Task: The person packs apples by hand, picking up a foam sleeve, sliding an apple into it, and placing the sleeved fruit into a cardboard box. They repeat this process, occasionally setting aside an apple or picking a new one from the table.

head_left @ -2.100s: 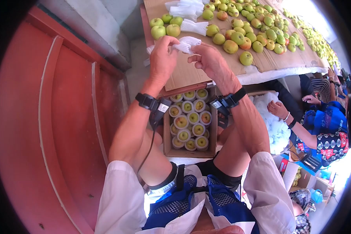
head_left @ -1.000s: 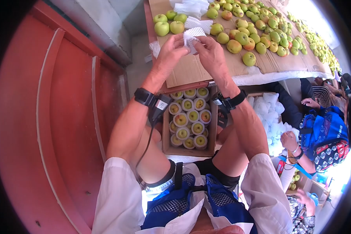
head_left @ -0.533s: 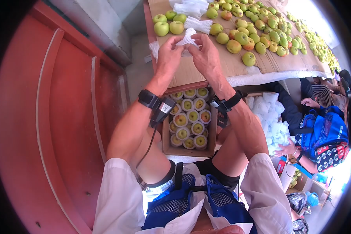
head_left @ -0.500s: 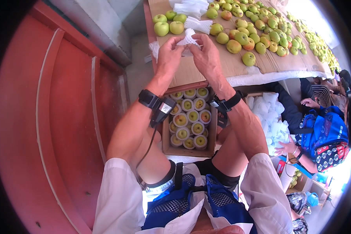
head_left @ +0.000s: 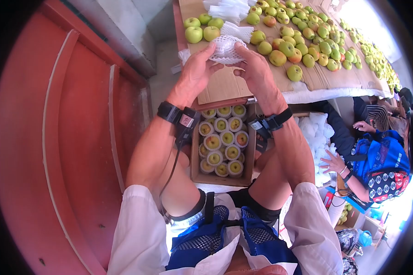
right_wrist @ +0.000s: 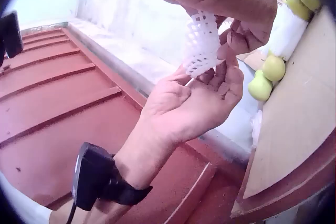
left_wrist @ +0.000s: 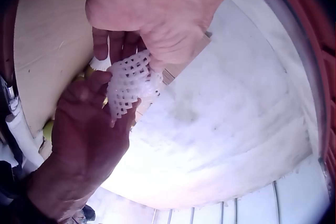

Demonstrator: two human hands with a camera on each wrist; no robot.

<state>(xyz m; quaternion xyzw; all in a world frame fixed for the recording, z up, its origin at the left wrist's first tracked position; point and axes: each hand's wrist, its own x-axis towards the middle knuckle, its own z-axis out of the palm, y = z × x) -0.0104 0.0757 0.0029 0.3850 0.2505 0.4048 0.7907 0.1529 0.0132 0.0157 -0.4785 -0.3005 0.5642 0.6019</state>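
A white foam net sleeve (head_left: pixel 227 49) is spread wide between my two hands, above the near edge of the cardboard-covered table (head_left: pixel 222 87). My left hand (head_left: pixel 197 69) pinches its left side and my right hand (head_left: pixel 256 68) its right side. In the left wrist view the mesh of the foam net sleeve (left_wrist: pixel 128 83) stretches between the hands. The right wrist view shows the left palm (right_wrist: pixel 184 111) turned up below the sleeve. More flat foam sleeves (head_left: pixel 236 32) lie just beyond, beside several green apples (head_left: pixel 193 34).
Many loose apples (head_left: pixel 287 48) cover the table to the right. Below my arms, a cardboard box (head_left: pixel 195 169) holds sleeved apples in rows. Right of it lies a heap of white foam sleeves (head_left: pixel 314 133), touched by another person's hand (head_left: pixel 332 162). A red panelled surface (head_left: pixel 82 151) runs along the left.
The foam sleeve was bunched and narrow between my fingertips; now it is opened out wide. My hands have moved slightly apart. The other person's hand has shifted over the foam heap.
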